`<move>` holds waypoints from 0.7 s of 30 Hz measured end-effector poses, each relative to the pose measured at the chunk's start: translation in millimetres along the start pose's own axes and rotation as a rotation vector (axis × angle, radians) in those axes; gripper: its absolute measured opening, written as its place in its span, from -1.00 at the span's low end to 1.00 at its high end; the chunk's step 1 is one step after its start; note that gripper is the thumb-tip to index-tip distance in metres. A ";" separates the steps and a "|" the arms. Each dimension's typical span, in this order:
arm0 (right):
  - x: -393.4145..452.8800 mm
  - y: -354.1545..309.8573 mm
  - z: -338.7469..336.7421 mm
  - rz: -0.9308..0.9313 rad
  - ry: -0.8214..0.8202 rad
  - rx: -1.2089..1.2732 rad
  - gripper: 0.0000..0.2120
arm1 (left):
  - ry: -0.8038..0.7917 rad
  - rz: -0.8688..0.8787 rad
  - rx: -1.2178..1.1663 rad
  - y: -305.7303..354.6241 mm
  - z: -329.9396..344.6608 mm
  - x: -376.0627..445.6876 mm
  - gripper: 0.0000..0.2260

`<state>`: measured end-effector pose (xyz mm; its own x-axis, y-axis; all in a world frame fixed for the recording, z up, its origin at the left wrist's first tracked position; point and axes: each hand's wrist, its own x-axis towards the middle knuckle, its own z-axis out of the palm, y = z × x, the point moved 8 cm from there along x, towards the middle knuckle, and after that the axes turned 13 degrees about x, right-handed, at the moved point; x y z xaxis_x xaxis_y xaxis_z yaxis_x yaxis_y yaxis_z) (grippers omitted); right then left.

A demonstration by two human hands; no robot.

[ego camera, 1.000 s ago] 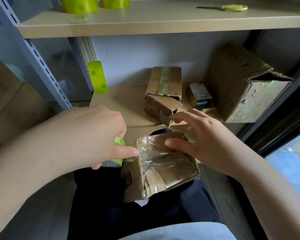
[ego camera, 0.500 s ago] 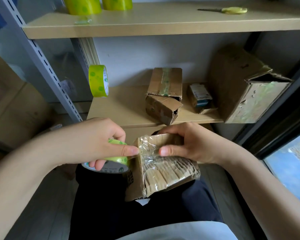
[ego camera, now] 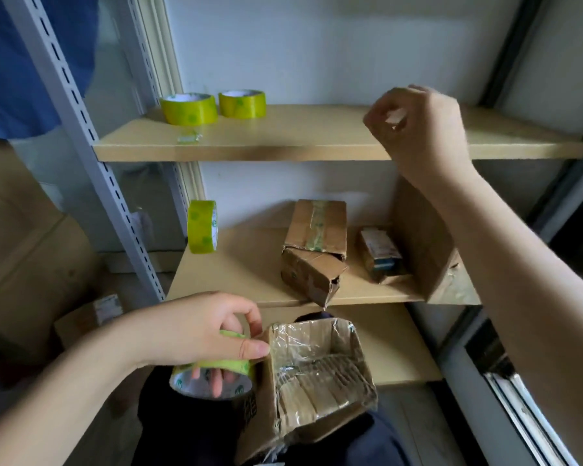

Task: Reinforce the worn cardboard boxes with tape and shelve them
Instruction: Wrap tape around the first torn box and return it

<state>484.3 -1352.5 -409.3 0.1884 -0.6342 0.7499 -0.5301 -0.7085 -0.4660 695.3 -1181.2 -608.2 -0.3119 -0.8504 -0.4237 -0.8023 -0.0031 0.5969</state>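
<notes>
Tape roll [ego camera: 216, 375] is gripped by the left hand [ego camera: 196, 331] against the lap box [ego camera: 313, 371]. Right hand [ego camera: 418, 129] is raised, fingers curled (scissors hidden, so holding anything can't be told). Tape should be kept taut for cutting.

A storeroom: slotted metal shelving [ego camera: 81, 136] (worn cartons [ego camera: 313, 243]; tape rolls [ego camera: 189, 109]).

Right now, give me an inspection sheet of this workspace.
Surface: upper shelf and lower shelf, tan boards.
Job's things: lap box, partly wrapped in tape; open-flapped box on lower shelf; big box beside it.
Clutter: two tape rolls up top, one roll upright at the lower shelf's left edge, small carton.
Hands: left hand grips a tape roll against the lap box; right hand raised at the upper shelf, fingers curled, contents unclear.
Cables: nothing seen.
Surroundings: slotted upright, white wall.
</notes>
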 end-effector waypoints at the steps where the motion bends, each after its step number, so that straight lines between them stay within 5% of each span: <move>1: 15.8 12.7 14.4 0.034 -0.052 -0.062 -0.78 | -0.023 0.004 0.000 0.7 -2.0 0.5 -0.70; 4: 42.6 59.5 58.6 0.224 -0.243 -0.171 -0.71 | -0.059 0.011 -0.005 0.1 -6.2 -1.4 -0.67; 8: 67.3 109.1 44.4 0.373 -0.122 -0.409 -0.68 | -0.024 0.020 0.006 -8.4 -12.9 -4.6 -0.72; 11: 70.2 144.2 34.7 0.544 -0.328 -0.661 -0.60 | 0.009 0.013 -0.059 -14.3 -16.3 -6.2 -0.71; 15: 78.0 129.5 34.9 0.391 -0.581 -0.864 -0.70 | 0.026 0.014 -0.046 -13.7 -17.7 -7.9 -0.72; 21: 77.5 112.0 15.4 0.256 -0.579 -0.849 -0.60 | -0.065 -0.022 -0.047 -17.9 -18.3 -17.0 -0.80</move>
<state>452.2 -1485.8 -410.6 0.2366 -0.9432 0.2333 -0.9715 -0.2263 0.0705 724.3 -1176.3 -599.2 -0.3283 -0.8137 -0.4797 -0.7850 -0.0475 0.6177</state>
